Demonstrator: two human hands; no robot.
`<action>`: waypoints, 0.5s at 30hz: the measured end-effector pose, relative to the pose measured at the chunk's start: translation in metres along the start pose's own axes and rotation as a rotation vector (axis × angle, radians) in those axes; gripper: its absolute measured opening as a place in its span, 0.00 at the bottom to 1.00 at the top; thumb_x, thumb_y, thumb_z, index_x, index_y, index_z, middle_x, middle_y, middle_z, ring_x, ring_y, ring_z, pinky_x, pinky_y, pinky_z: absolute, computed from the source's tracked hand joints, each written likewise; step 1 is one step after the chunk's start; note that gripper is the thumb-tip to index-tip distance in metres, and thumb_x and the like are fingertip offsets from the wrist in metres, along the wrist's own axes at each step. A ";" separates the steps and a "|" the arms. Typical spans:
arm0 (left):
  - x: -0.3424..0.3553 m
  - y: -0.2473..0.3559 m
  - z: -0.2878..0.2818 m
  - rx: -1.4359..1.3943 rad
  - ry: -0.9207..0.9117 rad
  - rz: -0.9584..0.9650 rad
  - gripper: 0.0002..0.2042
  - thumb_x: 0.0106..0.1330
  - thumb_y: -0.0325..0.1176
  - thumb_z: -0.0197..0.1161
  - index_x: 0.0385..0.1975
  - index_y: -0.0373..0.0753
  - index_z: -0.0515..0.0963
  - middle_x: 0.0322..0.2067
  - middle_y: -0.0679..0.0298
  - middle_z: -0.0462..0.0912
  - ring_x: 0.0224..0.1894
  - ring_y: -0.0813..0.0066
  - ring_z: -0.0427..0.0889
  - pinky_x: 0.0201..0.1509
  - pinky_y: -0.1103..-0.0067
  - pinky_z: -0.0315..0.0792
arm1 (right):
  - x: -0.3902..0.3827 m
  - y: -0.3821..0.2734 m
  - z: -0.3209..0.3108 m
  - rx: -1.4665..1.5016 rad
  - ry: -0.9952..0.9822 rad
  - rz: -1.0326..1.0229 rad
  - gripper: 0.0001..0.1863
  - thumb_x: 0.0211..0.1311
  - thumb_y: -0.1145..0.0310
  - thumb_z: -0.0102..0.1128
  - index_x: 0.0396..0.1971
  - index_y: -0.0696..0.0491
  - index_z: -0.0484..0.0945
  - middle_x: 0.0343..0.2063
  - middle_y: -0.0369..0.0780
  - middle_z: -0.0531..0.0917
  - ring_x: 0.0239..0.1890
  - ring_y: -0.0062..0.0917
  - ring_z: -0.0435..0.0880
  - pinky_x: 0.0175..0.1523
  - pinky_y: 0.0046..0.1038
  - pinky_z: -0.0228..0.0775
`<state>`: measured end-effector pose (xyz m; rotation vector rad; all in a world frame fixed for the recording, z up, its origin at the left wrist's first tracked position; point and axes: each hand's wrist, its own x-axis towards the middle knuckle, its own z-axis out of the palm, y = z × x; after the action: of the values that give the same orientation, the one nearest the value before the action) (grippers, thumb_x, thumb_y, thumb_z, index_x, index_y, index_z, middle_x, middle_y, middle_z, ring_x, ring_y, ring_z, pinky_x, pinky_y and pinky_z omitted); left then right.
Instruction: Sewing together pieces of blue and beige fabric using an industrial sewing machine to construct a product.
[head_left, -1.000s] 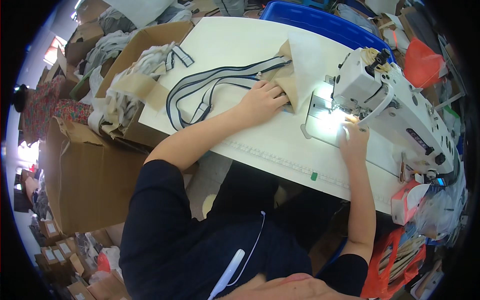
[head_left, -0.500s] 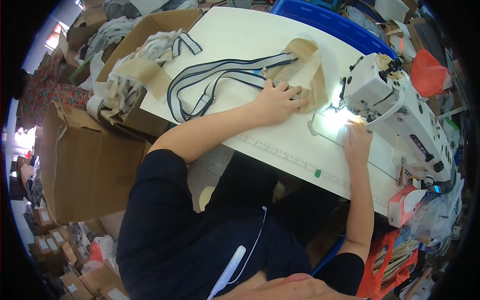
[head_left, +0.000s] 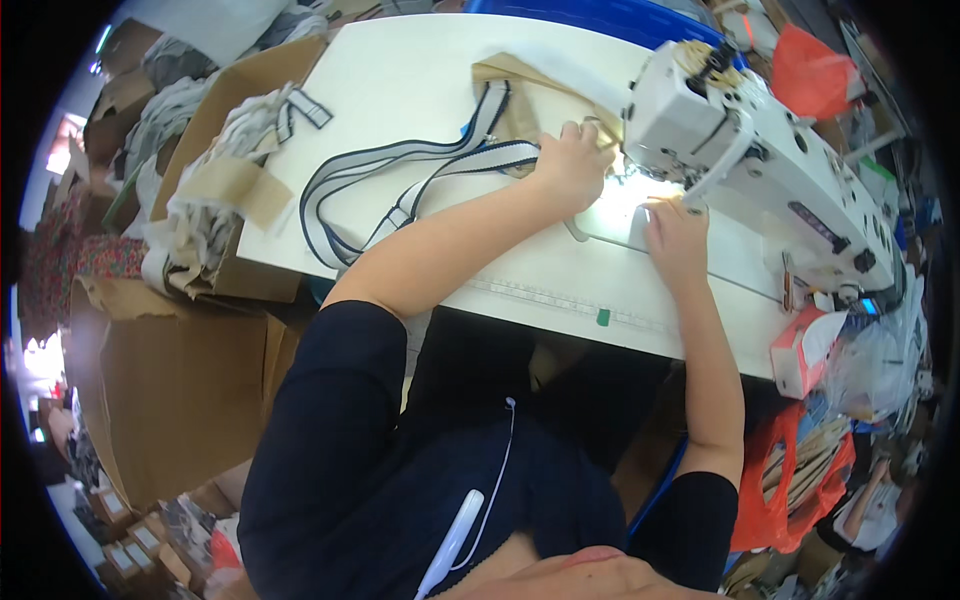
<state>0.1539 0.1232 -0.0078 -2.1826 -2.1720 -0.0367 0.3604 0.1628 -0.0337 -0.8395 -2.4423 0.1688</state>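
Note:
A white sewing machine [head_left: 740, 130] stands at the right of the white table, its lamp shining brightly on the needle area. My left hand [head_left: 574, 172] is just left of that spot, its bent fingers gripping a tan fabric piece [head_left: 515, 68], which spreads behind it. Grey strap with dark edges [head_left: 400, 152] runs from the fabric and my left hand into loose loops on the table. On the near side of the needle is my right hand [head_left: 678, 240], fingers drawn together at the lit plate. Glare hides what its fingertips hold.
At the left edge, a cardboard box [head_left: 250, 85] overflows with pale fabric, and a short strap end [head_left: 310, 108] lies over the table. A ruler strip [head_left: 540, 300] follows the front edge. A blue crate [head_left: 600, 22] is behind; a red bag [head_left: 790, 480] hangs at lower right.
My left hand has gone from lying spread on the tan fabric to curled fingers closer to the needle. Fabric and strap shifted with it. The whole view has swung slightly; my right hand stays by the needle.

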 end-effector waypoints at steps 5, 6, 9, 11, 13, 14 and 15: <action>0.004 0.008 0.008 -0.002 0.087 0.091 0.15 0.61 0.36 0.56 0.47 0.45 0.79 0.49 0.59 0.73 0.50 0.62 0.72 0.44 0.65 0.71 | -0.002 0.008 0.005 -0.038 0.026 -0.001 0.10 0.54 0.74 0.57 0.36 0.47 0.80 0.27 0.37 0.78 0.41 0.33 0.76 0.64 0.49 0.55; 0.001 0.005 0.011 -0.046 0.189 0.109 0.14 0.59 0.34 0.58 0.45 0.43 0.79 0.46 0.60 0.75 0.49 0.62 0.72 0.45 0.67 0.71 | -0.002 0.009 0.005 -0.064 0.040 -0.006 0.11 0.54 0.74 0.57 0.37 0.47 0.80 0.28 0.37 0.78 0.41 0.33 0.76 0.65 0.49 0.54; -0.012 0.007 0.013 -0.204 0.241 0.168 0.18 0.56 0.38 0.64 0.46 0.39 0.75 0.42 0.61 0.79 0.47 0.63 0.75 0.45 0.68 0.70 | -0.003 0.011 0.004 -0.086 0.094 -0.012 0.12 0.51 0.76 0.58 0.37 0.47 0.80 0.34 0.37 0.80 0.42 0.33 0.76 0.61 0.45 0.59; -0.017 0.008 0.011 -0.278 0.259 0.200 0.21 0.55 0.39 0.66 0.47 0.38 0.74 0.41 0.61 0.80 0.47 0.63 0.76 0.45 0.68 0.70 | 0.000 0.008 0.002 -0.047 0.178 -0.077 0.13 0.49 0.76 0.58 0.37 0.47 0.80 0.37 0.36 0.81 0.42 0.32 0.77 0.58 0.43 0.61; -0.018 0.008 0.007 -0.311 0.254 0.209 0.24 0.54 0.42 0.68 0.48 0.37 0.72 0.38 0.61 0.82 0.47 0.63 0.77 0.47 0.68 0.69 | 0.002 0.001 -0.002 -0.010 0.262 -0.150 0.14 0.48 0.77 0.59 0.37 0.47 0.80 0.40 0.35 0.81 0.43 0.32 0.77 0.55 0.41 0.63; -0.016 0.007 0.009 -0.339 0.262 0.200 0.22 0.54 0.41 0.68 0.46 0.38 0.73 0.36 0.61 0.82 0.47 0.63 0.77 0.48 0.69 0.69 | 0.004 -0.005 -0.003 -0.007 0.192 -0.209 0.15 0.47 0.77 0.59 0.38 0.47 0.80 0.42 0.35 0.81 0.43 0.31 0.77 0.53 0.39 0.64; -0.015 0.007 0.009 -0.342 0.262 0.201 0.22 0.54 0.41 0.68 0.46 0.38 0.73 0.36 0.61 0.82 0.47 0.63 0.77 0.48 0.69 0.69 | 0.004 -0.008 -0.004 -0.005 0.121 -0.268 0.16 0.45 0.77 0.60 0.38 0.47 0.80 0.43 0.34 0.81 0.43 0.31 0.77 0.50 0.38 0.65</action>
<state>0.1603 0.1087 -0.0183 -2.3909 -1.9083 -0.6894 0.3554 0.1584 -0.0258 -0.5011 -2.4122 0.0124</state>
